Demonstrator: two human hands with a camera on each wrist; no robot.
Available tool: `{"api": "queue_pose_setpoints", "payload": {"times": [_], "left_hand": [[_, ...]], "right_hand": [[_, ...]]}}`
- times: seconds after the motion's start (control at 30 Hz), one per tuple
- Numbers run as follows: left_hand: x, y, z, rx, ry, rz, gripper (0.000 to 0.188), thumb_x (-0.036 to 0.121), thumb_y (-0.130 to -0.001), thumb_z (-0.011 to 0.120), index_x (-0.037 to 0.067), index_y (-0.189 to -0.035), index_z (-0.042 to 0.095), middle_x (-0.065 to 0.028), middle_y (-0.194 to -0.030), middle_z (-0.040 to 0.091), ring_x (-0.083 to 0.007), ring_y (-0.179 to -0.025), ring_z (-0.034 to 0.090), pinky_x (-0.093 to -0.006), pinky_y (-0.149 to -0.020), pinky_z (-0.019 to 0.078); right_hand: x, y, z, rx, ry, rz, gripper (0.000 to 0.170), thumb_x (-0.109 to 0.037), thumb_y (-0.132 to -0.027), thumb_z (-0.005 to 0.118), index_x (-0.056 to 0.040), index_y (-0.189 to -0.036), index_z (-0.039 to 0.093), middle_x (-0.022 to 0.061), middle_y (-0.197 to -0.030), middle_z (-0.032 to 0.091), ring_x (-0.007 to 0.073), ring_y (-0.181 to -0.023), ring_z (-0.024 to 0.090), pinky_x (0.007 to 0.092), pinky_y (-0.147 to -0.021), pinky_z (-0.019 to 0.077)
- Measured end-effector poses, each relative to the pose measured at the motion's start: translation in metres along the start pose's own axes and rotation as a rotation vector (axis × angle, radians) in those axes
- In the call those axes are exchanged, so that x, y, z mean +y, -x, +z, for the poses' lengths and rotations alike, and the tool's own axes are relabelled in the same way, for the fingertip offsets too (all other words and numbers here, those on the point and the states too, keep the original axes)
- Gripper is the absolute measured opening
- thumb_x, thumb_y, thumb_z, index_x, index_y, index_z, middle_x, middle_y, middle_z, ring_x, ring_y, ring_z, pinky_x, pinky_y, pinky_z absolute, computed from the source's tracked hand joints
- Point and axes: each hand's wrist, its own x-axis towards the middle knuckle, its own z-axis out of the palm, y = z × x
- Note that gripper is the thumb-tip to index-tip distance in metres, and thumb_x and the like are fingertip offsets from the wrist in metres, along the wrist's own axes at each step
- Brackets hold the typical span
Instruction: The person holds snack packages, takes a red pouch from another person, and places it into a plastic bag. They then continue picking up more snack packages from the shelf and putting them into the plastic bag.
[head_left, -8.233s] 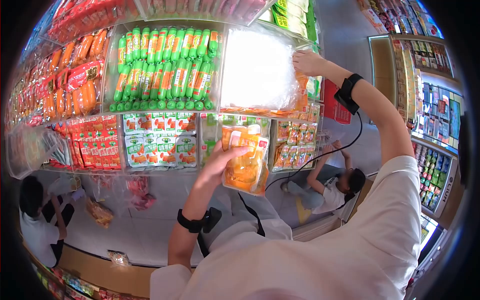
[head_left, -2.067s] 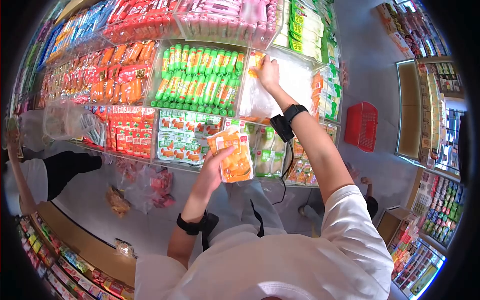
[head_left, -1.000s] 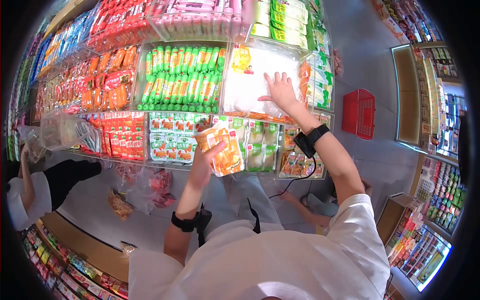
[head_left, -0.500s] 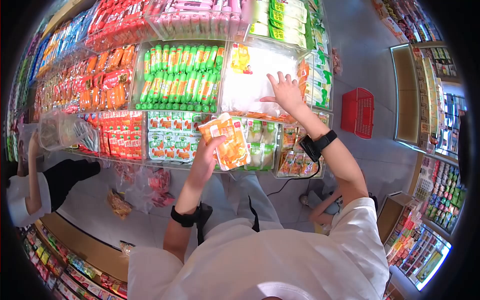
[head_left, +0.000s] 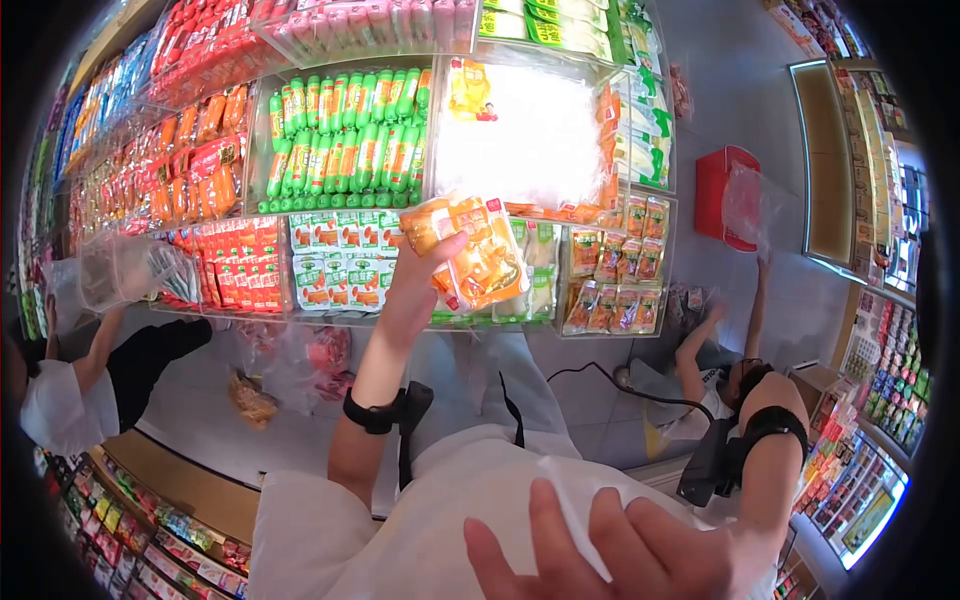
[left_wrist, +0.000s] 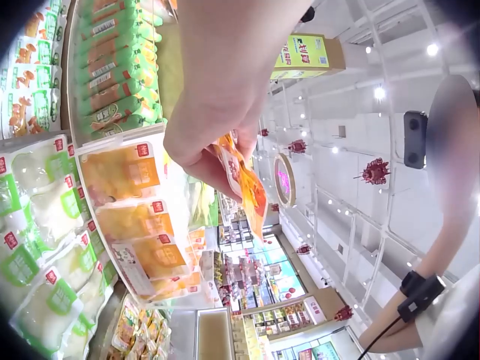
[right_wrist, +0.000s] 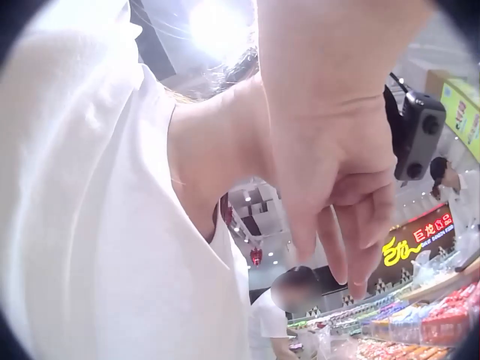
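In the head view my left hand [head_left: 408, 292] grips orange snack packets [head_left: 484, 268] with clear windows, thumb across the front, above the front bins. The left wrist view shows the packets [left_wrist: 244, 184] edge-on, pinched below the fingers. My right hand [head_left: 640, 550] is raised close to the head camera, in front of the white shirt. Its fingers hang loosely bent with nothing in them, as the right wrist view of the hand [right_wrist: 337, 180] also shows. Beyond the packets lies a bright white plastic bag [head_left: 530, 135] with an orange print, in a clear bin.
Green-wrapped sausages [head_left: 345, 130] fill the bin to the left. White-and-green packets [head_left: 340, 265] and small orange packets [head_left: 615, 265] stand in the front bins. A red basket [head_left: 728, 200] is on the floor at right. People crouch or bend at the left and right.
My right hand has left the white bag, where it lay spread half a second ago, and come back to my chest. The left hand still holds the packets, now slightly higher.
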Motion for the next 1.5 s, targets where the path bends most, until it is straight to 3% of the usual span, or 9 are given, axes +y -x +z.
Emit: {"api": "queue_pose_setpoints", "payload": {"times": [0.3,0.5,0.7,0.77,0.87,1.03,1.3,1.4,1.5], "left_hand": [[-0.004,-0.004,0.011,-0.028,-0.008,0.052,0.044,0.011,-0.079,0.060,0.001,-0.118,0.044,-0.0058,-0.108,0.054,-0.0137,-0.098,0.055,-0.0285,-0.084,0.0452],[0.002,-0.002,0.019,-0.016,-0.039,0.015,0.045,0.007,-0.078,0.060,0.001,-0.119,0.042,-0.0057,-0.108,0.054,-0.0144,-0.098,0.056,-0.0295,-0.084,0.0464],[-0.001,0.005,0.023,0.014,-0.050,0.107,0.047,0.006,-0.076,0.064,0.001,-0.118,0.043,-0.0058,-0.108,0.055,-0.0148,-0.098,0.055,-0.0292,-0.082,0.0476],[0.002,0.007,0.027,-0.008,-0.061,0.051,0.046,0.006,-0.076,0.065,0.001,-0.117,0.044,-0.0059,-0.107,0.056,-0.0146,-0.097,0.055,-0.0284,-0.082,0.0471],[-0.001,0.009,0.033,-0.043,-0.112,0.069,0.039,0.009,-0.079,0.064,0.000,-0.114,0.048,-0.0053,-0.104,0.057,-0.0120,-0.093,0.056,-0.0265,-0.079,0.0460],[-0.013,0.011,0.030,0.001,-0.181,0.092,0.034,0.017,-0.088,0.053,0.000,-0.117,0.044,-0.0050,-0.107,0.055,-0.0116,-0.096,0.054,-0.0269,-0.083,0.0428],[-0.028,0.010,0.045,0.060,0.074,0.083,0.031,0.017,-0.089,0.051,0.002,-0.116,0.046,-0.0036,-0.104,0.057,-0.0104,-0.094,0.055,-0.0251,-0.081,0.0435],[-0.025,0.006,0.028,-0.023,-0.060,0.037,0.034,0.007,-0.085,0.055,0.001,-0.117,0.046,-0.0047,-0.104,0.057,-0.0120,-0.096,0.055,-0.0253,-0.082,0.0432],[-0.017,0.009,0.022,-0.036,0.028,0.024,0.036,0.001,-0.081,0.056,0.000,-0.116,0.046,-0.0074,-0.107,0.057,-0.0135,-0.098,0.056,-0.0271,-0.084,0.0444]], "right_hand": [[0.006,0.027,-0.052,-0.006,-0.254,0.278,0.022,-0.008,-0.084,0.053,-0.0162,-0.104,0.061,0.0150,-0.085,0.063,0.0182,-0.058,0.058,0.0221,-0.046,0.0452],[0.022,0.032,-0.040,0.303,-0.468,0.386,0.046,-0.021,-0.067,0.064,0.0057,-0.104,0.055,0.0209,-0.080,0.061,0.0221,-0.055,0.057,0.0266,-0.045,0.0440],[0.046,0.038,0.013,0.659,-0.365,0.359,0.019,-0.011,-0.078,0.058,0.0015,-0.092,0.056,0.0072,-0.067,0.057,0.0123,-0.052,0.052,0.0226,-0.049,0.0420],[0.061,0.034,0.056,0.781,-0.759,0.921,0.024,-0.008,-0.077,0.065,0.0008,-0.097,0.056,0.0058,-0.068,0.058,0.0113,-0.059,0.056,0.0240,-0.054,0.0447],[0.094,0.045,0.145,0.296,-0.854,1.153,0.044,-0.027,-0.074,0.071,-0.0015,-0.103,0.050,0.0053,-0.073,0.057,0.0110,-0.063,0.054,0.0248,-0.056,0.0426],[0.089,0.049,0.202,0.627,-1.338,1.043,0.017,-0.012,-0.078,0.065,0.0021,-0.079,0.056,0.0089,-0.100,0.055,0.0111,-0.082,0.054,0.0247,-0.069,0.0436],[0.065,0.012,0.200,0.375,-0.231,0.863,0.018,-0.008,-0.071,0.064,0.0030,-0.082,0.053,0.0224,-0.129,0.035,0.0399,-0.112,0.041,0.0442,-0.092,0.0369],[0.064,0.016,0.200,0.433,-0.352,0.794,0.025,-0.012,-0.072,0.066,0.0029,-0.086,0.053,0.0229,-0.129,0.035,0.0400,-0.111,0.041,0.0432,-0.093,0.0363],[0.073,0.027,0.204,0.695,-0.881,1.065,0.024,-0.013,-0.075,0.067,0.0011,-0.089,0.053,0.0158,-0.111,0.049,0.0225,-0.093,0.052,0.0318,-0.079,0.0442]]}}
